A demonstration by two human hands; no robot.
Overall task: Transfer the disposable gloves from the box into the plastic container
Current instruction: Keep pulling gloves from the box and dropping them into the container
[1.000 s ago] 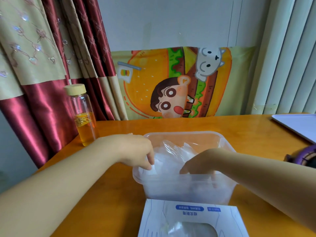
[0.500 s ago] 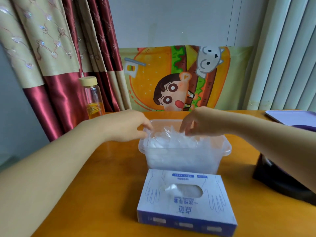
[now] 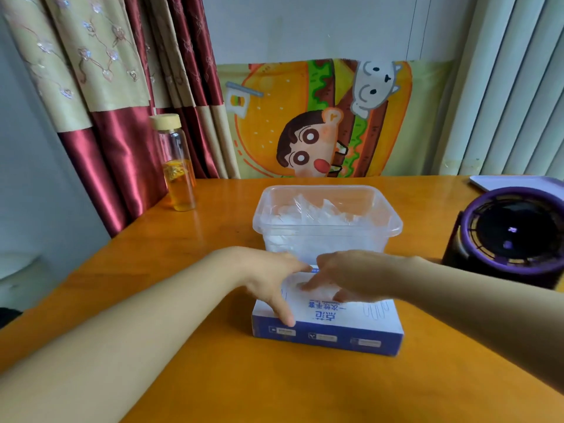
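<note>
The box (image 3: 326,337) was pressed down by the flat, spread left hand (image 3: 268,276). The right hand (image 3: 348,276) was at its opening, and a pinch could not be discerned. Gloves (image 3: 320,215) lay in the plastic container (image 3: 393,227) behind. More were best drawn out slowly, with the box steadied.

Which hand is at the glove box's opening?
The right hand: its fingers are down at the opening on top of the glove box. The left hand only rests flat on the box's left end.
</note>
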